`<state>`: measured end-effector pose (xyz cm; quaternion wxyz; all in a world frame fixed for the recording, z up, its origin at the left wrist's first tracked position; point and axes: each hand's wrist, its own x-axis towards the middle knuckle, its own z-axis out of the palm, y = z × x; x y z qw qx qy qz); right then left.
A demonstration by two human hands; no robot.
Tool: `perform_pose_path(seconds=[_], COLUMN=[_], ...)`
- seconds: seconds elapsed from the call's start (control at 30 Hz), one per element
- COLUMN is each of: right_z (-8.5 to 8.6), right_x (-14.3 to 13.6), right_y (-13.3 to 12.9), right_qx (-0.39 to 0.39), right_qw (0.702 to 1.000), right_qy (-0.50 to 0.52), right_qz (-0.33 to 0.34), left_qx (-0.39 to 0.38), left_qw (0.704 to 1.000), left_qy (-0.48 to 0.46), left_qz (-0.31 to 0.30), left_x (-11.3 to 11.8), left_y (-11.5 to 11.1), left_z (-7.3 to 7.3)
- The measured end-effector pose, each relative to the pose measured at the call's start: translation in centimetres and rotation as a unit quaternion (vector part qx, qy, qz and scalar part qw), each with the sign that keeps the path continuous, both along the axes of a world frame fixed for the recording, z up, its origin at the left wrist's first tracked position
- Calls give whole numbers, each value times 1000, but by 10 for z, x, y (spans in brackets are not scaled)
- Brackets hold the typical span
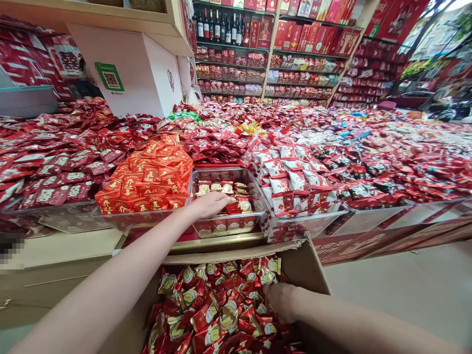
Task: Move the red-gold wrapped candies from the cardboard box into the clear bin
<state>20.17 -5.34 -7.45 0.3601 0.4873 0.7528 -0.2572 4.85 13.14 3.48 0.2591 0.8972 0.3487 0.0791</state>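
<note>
My left hand (211, 204) reaches over a clear plastic bin (254, 206), its fingers stretched out flat above the red-and-gold wrapped candies (244, 205) inside. Whether it touches them I cannot tell. Below, an open cardboard box (317, 268) is heaped with the same kind of wrapped candies (221, 309), each with a yellow-and-white picture on the wrapper. My right hand (282, 301) is down inside this box at the right side, against the pile. Its fingertips are hidden among the candies, so any grip there does not show.
Bins of orange-red packets (147, 182) and white-and-red packets (291, 182) flank the clear bin. A white box with a green QR sign (109, 77) stands behind on the left. Shelves with bottles (223, 27) and gift boxes line the back. Drawers (55, 280) are at lower left.
</note>
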Motion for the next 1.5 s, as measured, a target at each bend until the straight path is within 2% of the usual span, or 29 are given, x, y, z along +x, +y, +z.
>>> perform_pose_path(seconds=[0.2, 0.3, 0.43, 0.6, 0.73, 0.83, 0.9, 0.93, 0.97, 1.03, 1.07, 1.1, 1.17, 1.23, 1.27, 1.33, 1.43, 1.5], right_z=[-13, -22, -28, -27, -13, 15, 40, 52, 64, 83, 89, 93, 94, 89, 86, 80, 77, 79], right_x=[-2, -3, -4, -5, -6, 2, 11, 16, 20, 25, 26, 25, 21, 16, 13, 9, 5, 3], right_y=[-3, -7, -11, -10, -5, -5, -10, -14, -18, -26, -28, -30, -30, -26, -24, -21, -20, -21], right_qx=[-29, -17, 21, 30, 67, 99, 125, 132, 134, 131, 129, 127, 125, 129, 135, 146, 142, 123], right_qw=[998, 996, 996, 996, 997, 995, 984, 966, 933, 824, 769, 720, 642, 591, 575, 562, 578, 600], right_qy=[-16, -29, -19, -8, -1, 19, 118, 202, 300, 479, 536, 577, 629, 659, 669, 680, 669, 654], right_qz=[52, 77, 87, 79, 27, 5, -43, -88, -147, -272, -322, -362, -420, -446, -451, -448, -445, -444], left_qx=[19, 25, 31, 39, 50, 58, 62, 61, 60, 34, 7, -72, -216, -314, -355, -408, -417, -384], left_qw=[999, 998, 997, 995, 991, 984, 975, 969, 964, 955, 950, 935, 912, 891, 880, 862, 860, 883], left_qy=[-51, -66, -77, -93, -122, -166, -208, -230, -251, -285, -302, -337, -336, -312, -300, -283, -270, -243], left_qz=[6, 1, -3, 9, 26, 38, 53, 62, 71, 80, 82, 89, 91, 96, 94, 99, 119, 116], left_x=[-2, -4, -4, -4, -4, -4, -5, -6, -6, -8, -9, -9, -10, -10, -10, -9, -10, -12], left_y=[-3, -2, -2, -1, 2, -2, -13, -22, -33, -62, -78, -94, -123, -144, -150, -157, -158, -157], left_z=[-2, -4, -5, -7, -7, -1, 5, 7, 9, 10, 9, 8, 5, 1, -1, -4, -7, -8])
